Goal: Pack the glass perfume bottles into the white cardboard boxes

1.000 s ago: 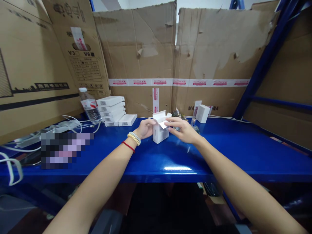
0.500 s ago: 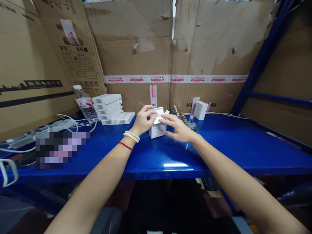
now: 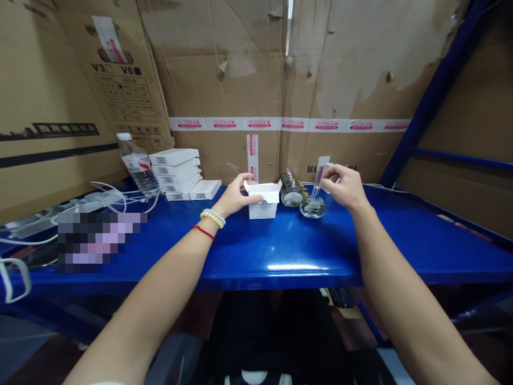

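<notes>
A small white box stands upright on the blue table with its top flaps open. My left hand holds it by its left side, thumb on the front. My right hand is at the right, fingers bent close together just above and behind a round glass bottle with a silver neck. Behind that hand is another white box, partly hidden; whether the fingers touch or grip anything cannot be made out. More glass bottles stand between the open box and the single bottle.
Flat white boxes are stacked at the left beside a water bottle. White cables and a pixelated patch lie further left. Cardboard sheets stand behind the blue table, with a blue metal post at the right.
My right hand has left the open box and moved right, to the bottle and the rear white box. The open box now faces forward with its flaps spread, my left hand still on it.
</notes>
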`<state>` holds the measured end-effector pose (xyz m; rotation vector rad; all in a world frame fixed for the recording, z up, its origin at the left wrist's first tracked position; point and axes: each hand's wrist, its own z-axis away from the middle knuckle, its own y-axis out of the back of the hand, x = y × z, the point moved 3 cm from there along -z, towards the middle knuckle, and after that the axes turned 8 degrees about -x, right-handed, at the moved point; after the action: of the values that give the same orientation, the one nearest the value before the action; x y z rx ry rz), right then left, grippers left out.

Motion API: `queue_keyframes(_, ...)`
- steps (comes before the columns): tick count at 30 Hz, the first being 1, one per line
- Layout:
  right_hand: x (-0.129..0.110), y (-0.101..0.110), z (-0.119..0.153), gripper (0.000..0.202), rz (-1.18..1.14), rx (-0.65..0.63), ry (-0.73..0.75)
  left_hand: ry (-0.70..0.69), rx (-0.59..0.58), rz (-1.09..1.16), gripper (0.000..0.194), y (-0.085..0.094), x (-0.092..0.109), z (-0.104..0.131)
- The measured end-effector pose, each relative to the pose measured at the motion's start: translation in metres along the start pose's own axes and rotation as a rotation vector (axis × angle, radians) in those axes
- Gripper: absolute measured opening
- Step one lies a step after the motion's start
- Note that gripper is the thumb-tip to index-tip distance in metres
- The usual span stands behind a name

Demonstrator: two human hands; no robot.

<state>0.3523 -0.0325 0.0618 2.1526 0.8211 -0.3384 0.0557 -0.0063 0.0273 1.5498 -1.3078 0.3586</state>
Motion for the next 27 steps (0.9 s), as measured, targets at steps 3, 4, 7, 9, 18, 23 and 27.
queue_keyframes(3,0.018,-0.004,-0.002,0.019,0.067,-0.408,-0.182,0.037,-0.076,0.033,0.065,-0.003,-0.005,-0.001)
queue_keyframes(4,0.02,-0.007,-0.001,0.023,0.087,-0.527,-0.203,0.033,-0.104,0.049,0.061,-0.004,-0.006,-0.001)
queue_keyframes(7,0.019,-0.013,0.0,0.025,0.177,-0.68,-0.196,0.042,-0.156,0.062,0.054,-0.006,-0.008,-0.002)
queue_keyframes(9,0.015,-0.014,0.001,0.027,0.219,-0.703,-0.23,0.068,-0.154,0.041,0.054,-0.006,-0.009,-0.002)
queue_keyframes(18,0.01,-0.005,0.009,0.051,-0.08,-0.844,-0.339,0.098,-0.163,0.038,0.054,-0.006,-0.012,-0.004)
queue_keyframes(23,0.015,-0.01,0.003,0.028,0.095,-0.811,-0.204,0.078,-0.184,0.104,0.057,-0.01,-0.013,-0.004)
queue_keyframes(27,0.015,-0.013,0.003,0.03,0.135,-0.804,-0.15,0.066,-0.183,0.152,0.064,-0.014,-0.012,-0.003)
